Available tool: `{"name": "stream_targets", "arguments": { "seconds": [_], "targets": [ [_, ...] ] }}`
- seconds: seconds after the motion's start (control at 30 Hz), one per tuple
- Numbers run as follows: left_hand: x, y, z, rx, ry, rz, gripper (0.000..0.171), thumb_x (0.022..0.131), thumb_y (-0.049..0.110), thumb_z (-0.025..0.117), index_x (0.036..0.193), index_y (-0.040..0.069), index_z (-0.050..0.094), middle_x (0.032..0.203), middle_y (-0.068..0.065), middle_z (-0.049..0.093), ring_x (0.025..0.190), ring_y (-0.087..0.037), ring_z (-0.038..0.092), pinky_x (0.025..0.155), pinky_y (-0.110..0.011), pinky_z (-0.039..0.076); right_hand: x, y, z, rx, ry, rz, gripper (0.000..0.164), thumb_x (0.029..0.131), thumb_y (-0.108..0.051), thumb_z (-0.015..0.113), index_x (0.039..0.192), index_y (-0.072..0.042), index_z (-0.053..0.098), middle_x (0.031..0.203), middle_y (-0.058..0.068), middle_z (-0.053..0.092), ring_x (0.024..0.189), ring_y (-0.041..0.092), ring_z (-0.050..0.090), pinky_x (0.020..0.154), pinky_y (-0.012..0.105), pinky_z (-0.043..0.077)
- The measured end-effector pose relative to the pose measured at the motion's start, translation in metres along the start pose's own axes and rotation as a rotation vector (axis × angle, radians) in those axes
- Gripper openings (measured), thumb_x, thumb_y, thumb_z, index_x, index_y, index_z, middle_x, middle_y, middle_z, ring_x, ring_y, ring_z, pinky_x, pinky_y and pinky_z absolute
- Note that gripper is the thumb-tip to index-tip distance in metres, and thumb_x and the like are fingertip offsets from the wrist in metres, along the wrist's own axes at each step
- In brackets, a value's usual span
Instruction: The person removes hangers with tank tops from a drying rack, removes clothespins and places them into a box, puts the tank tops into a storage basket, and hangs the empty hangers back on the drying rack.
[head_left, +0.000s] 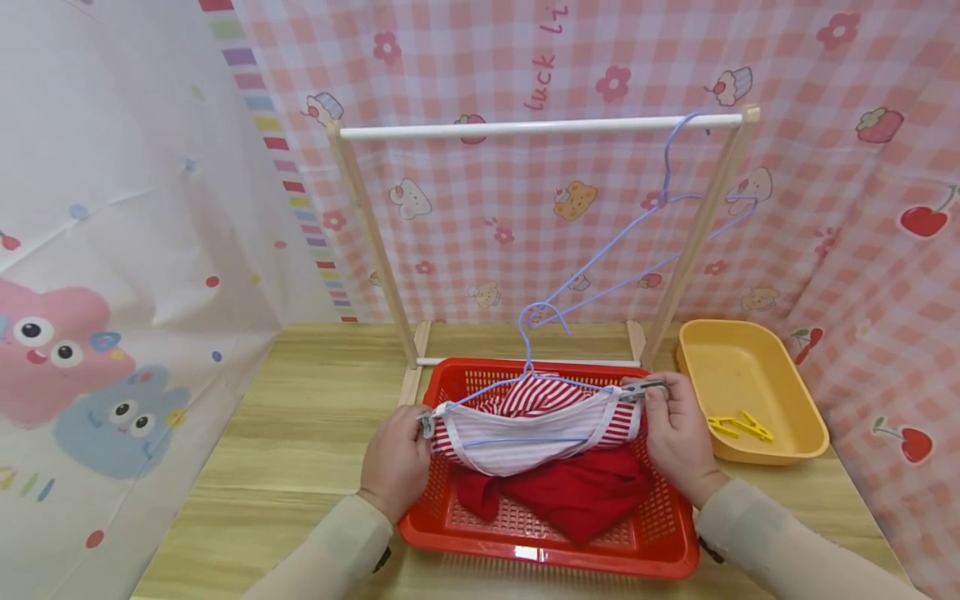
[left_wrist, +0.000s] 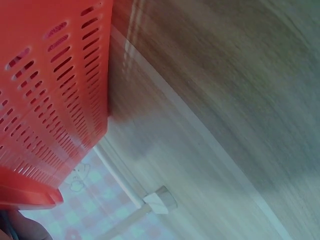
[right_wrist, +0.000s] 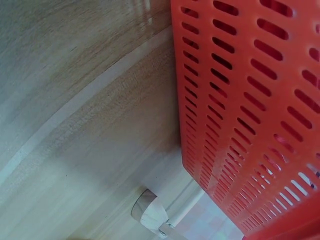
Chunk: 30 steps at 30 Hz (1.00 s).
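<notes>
A red-and-white striped garment [head_left: 525, 446] with a white lining hangs on a blue wire hanger [head_left: 527, 346], over the red basket [head_left: 547, 558]. At the garment's left shoulder, my left hand [head_left: 397, 458] pinches a grey clothespin [head_left: 427, 423]. My right hand [head_left: 681, 433] pinches another grey clothespin [head_left: 641, 388] at the right shoulder. Below the striped garment, a dark red cloth [head_left: 581, 500] lies in the basket. In the left wrist view, only part of the left hand [left_wrist: 32, 227] shows at the lower corner; the right wrist view shows mainly the basket's slotted side [right_wrist: 240, 100].
Behind the basket stands a wooden rack with a white rod [head_left: 540, 127]. A second blue hanger [head_left: 607, 250] hangs from the rod's right end. To the right, a yellow tray [head_left: 738, 358] holds yellow clothespins [head_left: 738, 427]. Everything stands on a wood-grain table [head_left: 300, 417].
</notes>
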<state>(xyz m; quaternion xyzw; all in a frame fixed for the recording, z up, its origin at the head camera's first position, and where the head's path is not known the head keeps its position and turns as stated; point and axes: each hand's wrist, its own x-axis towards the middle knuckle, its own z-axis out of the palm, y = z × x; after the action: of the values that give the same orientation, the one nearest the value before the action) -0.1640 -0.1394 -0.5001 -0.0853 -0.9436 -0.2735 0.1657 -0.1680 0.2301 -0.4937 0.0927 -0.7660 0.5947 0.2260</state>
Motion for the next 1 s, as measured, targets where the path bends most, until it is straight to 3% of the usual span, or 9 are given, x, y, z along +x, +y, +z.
{"name": "stream_targets", "arguments": {
  "seconds": [0.3, 0.77, 1.0],
  "targets": [
    [0.0001, -0.0020, 0.0017, 0.006, 0.014, 0.024, 0.014, 0.101, 0.007, 0.061, 0.109, 0.008, 0.073, 0.101, -0.007, 0.073, 0.093, -0.023, 0.070, 0.087, -0.045, 0.062, 0.0011, -0.0024, -0.0031, -0.092, 0.010, 0.065, 0.022, 0.112, -0.005, 0.042, 0.127, 0.010, 0.047, 0.108, -0.015, 0.058, 0.103, -0.007, 0.056, 0.092, 0.003, 0.042],
    [-0.0010, 0.0012, -0.0013, 0.010, -0.029, -0.010, 0.016, 0.103, 0.009, 0.059, 0.112, 0.009, 0.072, 0.105, -0.005, 0.073, 0.096, -0.022, 0.070, 0.091, -0.045, 0.062, 0.0041, -0.0080, -0.0056, -0.058, 0.012, 0.135, 0.027, 0.114, -0.011, 0.039, 0.129, 0.010, 0.044, 0.105, -0.016, 0.058, 0.100, -0.005, 0.057, 0.087, 0.006, 0.047],
    [-0.0011, 0.0003, -0.0014, 0.016, -0.023, -0.004, 0.016, 0.102, 0.008, 0.059, 0.112, 0.009, 0.072, 0.103, -0.005, 0.072, 0.094, -0.021, 0.069, 0.088, -0.044, 0.062, 0.0056, -0.0076, -0.0072, -0.078, 0.003, 0.130, 0.028, 0.114, -0.012, 0.040, 0.130, 0.010, 0.044, 0.104, -0.019, 0.058, 0.100, -0.007, 0.057, 0.087, 0.007, 0.048]
  ]
}}
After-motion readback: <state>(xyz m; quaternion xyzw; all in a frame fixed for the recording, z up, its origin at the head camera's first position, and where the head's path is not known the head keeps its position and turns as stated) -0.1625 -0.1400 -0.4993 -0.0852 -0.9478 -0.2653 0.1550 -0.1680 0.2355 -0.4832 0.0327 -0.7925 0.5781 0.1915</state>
